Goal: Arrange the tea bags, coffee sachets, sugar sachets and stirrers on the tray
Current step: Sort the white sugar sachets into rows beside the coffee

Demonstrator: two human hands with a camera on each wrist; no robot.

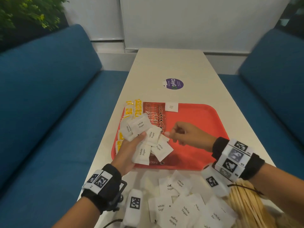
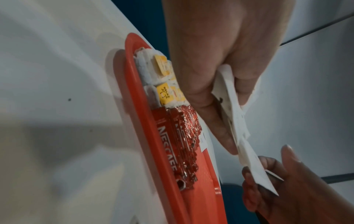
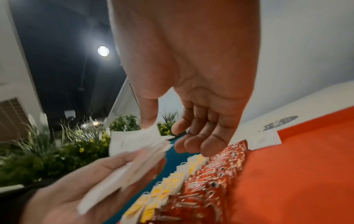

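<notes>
My left hand (image 1: 137,141) grips a fanned bunch of white sugar sachets (image 1: 142,125) over the left part of the red tray (image 1: 202,127). My right hand (image 1: 171,134) pinches the corner of one sachet (image 2: 256,171) at the bunch's right end, thumb on top. Yellow tea bags (image 1: 137,109) line the tray's left edge, and red coffee sachets (image 1: 155,115) lie in a column beside them. One sugar sachet (image 1: 171,106) lies flat at the tray's far edge. Wooden stirrers (image 1: 243,204) lie bundled on the table under my right forearm.
Several loose sugar sachets (image 1: 182,208) are heaped on the white table (image 1: 181,63) in front of the tray. A purple round sticker (image 1: 174,83) is on the table beyond it. Blue benches (image 1: 49,112) flank both long sides. The tray's right half is bare red.
</notes>
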